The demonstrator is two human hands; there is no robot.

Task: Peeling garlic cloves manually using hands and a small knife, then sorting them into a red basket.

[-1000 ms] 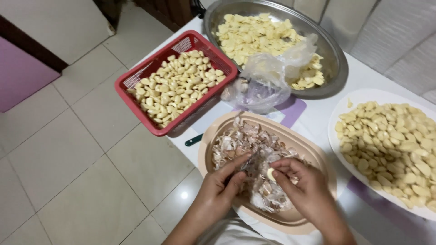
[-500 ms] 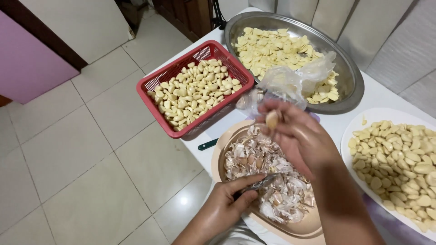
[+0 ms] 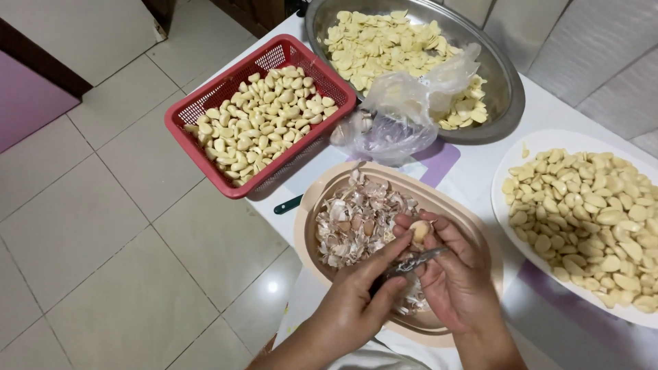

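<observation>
A garlic clove (image 3: 419,231) is pinched between the curled fingers and thumb of the right hand (image 3: 456,281), above the beige oval bowl (image 3: 473,229) of papery garlic skins (image 3: 356,223). A small knife (image 3: 411,262) is gripped by the closed left hand (image 3: 360,301), its blade laid just under the clove. On the table (image 3: 473,171), a red basket (image 3: 205,140), a metal basin (image 3: 507,89) and a white plate (image 3: 507,219) are filled with peeled cloves.

Pkg count: 1. Clear plastic bag (image 3: 404,109), crumpled, thin, w/ pale purple tint at base. Sits well beyond the hands' grip, up-table, past the skins bowl (image 3: 322,199); between red basket (image 3: 199,147) & steel pan (image 3: 510,103), draped over pan rim. No labels, signs, screens seen.
</observation>
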